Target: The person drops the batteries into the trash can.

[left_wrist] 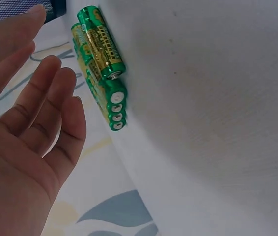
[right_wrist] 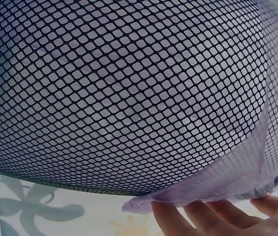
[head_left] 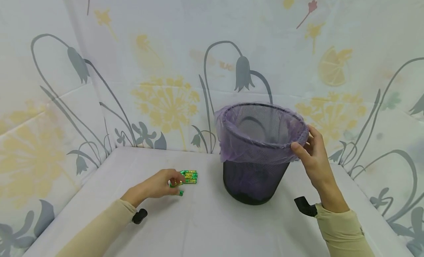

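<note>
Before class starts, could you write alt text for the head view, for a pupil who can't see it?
A person's right hand grips the top of a black mesh bin with a purple liner, while the left hand is close beside green-and-gold batteries on a white surface. Flower-patterned sheeting stands behind.

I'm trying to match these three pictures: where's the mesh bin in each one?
Head: the mesh bin stands right of centre, the right hand gripping its rim.
Left wrist: only a small piece of it, in the top-left corner, beyond the left hand.
Right wrist: its mesh wall fills most of the picture.
Shared landmark: the flower-patterned backdrop, visible in all three.
</note>
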Motion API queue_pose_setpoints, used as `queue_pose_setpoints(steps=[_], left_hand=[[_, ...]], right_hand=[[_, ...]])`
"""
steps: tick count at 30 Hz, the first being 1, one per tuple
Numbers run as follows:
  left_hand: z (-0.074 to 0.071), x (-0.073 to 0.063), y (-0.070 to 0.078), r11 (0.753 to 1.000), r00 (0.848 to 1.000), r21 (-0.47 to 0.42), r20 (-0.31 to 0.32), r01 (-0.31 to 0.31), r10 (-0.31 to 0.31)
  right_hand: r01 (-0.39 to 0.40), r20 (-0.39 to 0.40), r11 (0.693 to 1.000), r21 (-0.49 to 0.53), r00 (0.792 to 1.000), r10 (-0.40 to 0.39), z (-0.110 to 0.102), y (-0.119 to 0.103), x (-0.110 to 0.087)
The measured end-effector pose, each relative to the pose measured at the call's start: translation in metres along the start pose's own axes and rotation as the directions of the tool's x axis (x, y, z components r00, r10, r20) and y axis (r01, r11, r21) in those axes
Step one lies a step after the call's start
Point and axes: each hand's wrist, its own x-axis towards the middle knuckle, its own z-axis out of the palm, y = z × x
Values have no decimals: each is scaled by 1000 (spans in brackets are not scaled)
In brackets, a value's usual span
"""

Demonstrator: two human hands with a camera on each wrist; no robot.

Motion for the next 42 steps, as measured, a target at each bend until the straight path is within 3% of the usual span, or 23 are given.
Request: queue_pose_setpoints(steps=[6,18,26,42], left_hand=[[3,-1,-4,999,999,32,22,26,-27],[7,-2,-7,996,999,82,32,22,-25],[7,-6,-4,992,998,127,61,-11,4],[11,-4,-1,999,992,25,123,23,-26]], right_hand=[[6,1,1000,3,1000,-6,0,-1,1],[-14,8,1000,-15,1000,14,0,-2,0],[-24,3,999,-41,1000,24,-1,-2,-1],[0,-3,1000,-25,1000,0,0,-1,0]])
